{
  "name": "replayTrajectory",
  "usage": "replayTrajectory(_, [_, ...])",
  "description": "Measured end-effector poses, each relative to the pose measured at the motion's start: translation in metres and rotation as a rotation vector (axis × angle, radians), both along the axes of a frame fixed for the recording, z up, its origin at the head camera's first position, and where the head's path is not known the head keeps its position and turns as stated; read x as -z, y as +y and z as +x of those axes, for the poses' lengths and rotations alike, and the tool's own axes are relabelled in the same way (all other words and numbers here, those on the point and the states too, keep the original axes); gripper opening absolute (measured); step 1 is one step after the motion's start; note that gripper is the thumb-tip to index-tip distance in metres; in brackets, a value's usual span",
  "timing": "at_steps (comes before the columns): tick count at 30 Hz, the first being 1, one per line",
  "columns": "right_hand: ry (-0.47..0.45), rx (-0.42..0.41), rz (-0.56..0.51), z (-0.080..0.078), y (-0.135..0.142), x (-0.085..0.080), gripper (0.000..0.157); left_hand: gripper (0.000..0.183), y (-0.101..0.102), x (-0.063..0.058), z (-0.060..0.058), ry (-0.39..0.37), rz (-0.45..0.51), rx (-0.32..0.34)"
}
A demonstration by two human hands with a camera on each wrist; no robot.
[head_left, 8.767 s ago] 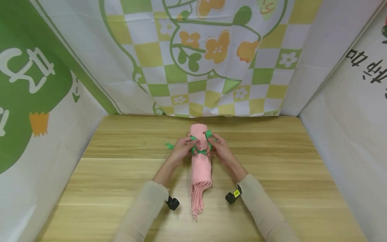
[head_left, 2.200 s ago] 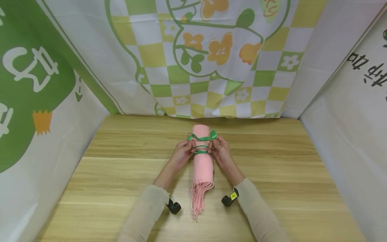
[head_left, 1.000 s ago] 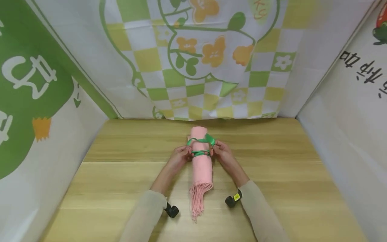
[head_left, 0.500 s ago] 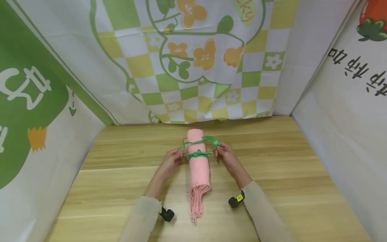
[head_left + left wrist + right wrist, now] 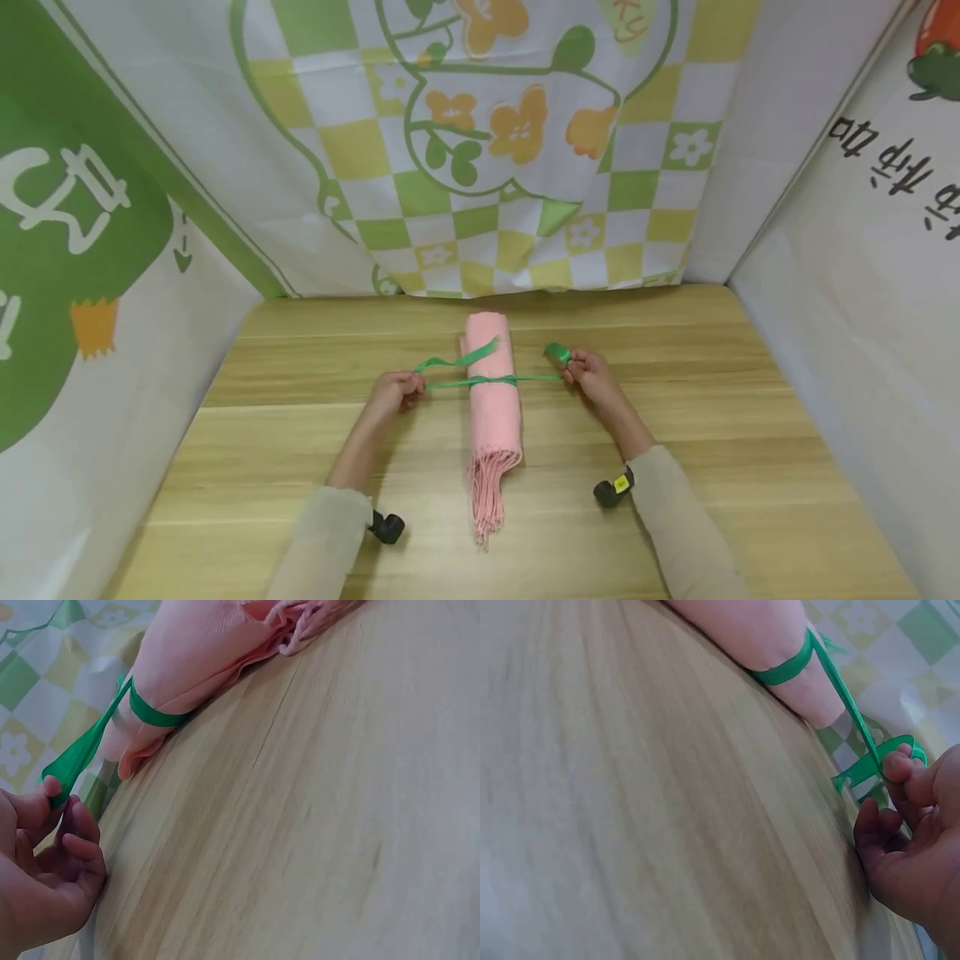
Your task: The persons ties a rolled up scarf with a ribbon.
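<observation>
A rolled pink scarf (image 5: 495, 421) with a fringe at its near end lies lengthwise on the table. Round its middle runs a green ribbon (image 5: 492, 380), crossed on top and stretched straight out to both sides. My left hand (image 5: 392, 393) pinches one side of the ribbon between thumb and fingers; its loose tail trails back over the scarf. On the other side, my right hand (image 5: 592, 377) pinches the opposite length, and a short tail sticks up past the fingertips. Both wrist views show the ribbon (image 5: 79, 754) taut from the scarf to the pinching fingers.
The wooden table (image 5: 675, 417) extends around the scarf on every side. A checked, flower-printed cloth (image 5: 517, 242) hangs at its back edge. Printed panels (image 5: 217, 242) stand at left and right. A small black camera is strapped at each wrist.
My hands have drawn apart, left and right, pulling the ribbon out from the scarf. The small raised knot seen half a second ago now lies flat and tight. The scarf has stayed in place.
</observation>
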State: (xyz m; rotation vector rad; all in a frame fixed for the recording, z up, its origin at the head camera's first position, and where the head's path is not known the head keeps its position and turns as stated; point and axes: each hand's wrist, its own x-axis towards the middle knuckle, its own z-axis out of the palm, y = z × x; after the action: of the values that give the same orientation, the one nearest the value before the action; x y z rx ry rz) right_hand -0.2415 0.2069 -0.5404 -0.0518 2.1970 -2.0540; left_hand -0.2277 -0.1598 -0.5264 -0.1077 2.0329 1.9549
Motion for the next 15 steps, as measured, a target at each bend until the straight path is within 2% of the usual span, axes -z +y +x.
replayTrajectory(1, [-0.001,0.002,-0.008,-0.001,0.001,0.0,0.016,0.033,-0.001,0.0,0.0,-0.009,0.034,-0.002])
replayTrajectory(3, [-0.017,0.011,-0.09,-0.003,0.001,0.0,0.018,0.034,-0.004,0.001,-0.001,-0.015,0.155,0.007])
replayTrajectory(7, [-0.097,0.048,-0.472,-0.005,0.005,-0.001,0.023,0.033,-0.01,0.002,0.001,-0.061,0.532,0.012])
replayTrajectory(9, [-0.147,0.077,-0.666,-0.004,0.009,-0.002,0.028,0.032,-0.013,0.0,0.002,-0.08,0.668,0.003])
replayTrajectory(12, [-0.219,0.139,-0.866,-0.002,0.022,-0.004,0.033,0.03,-0.018,-0.006,0.003,-0.092,0.756,-0.041])
replayTrajectory(15, [-0.28,0.221,-0.962,-0.001,0.037,-0.008,0.032,0.029,-0.027,-0.012,0.003,-0.1,0.768,-0.139])
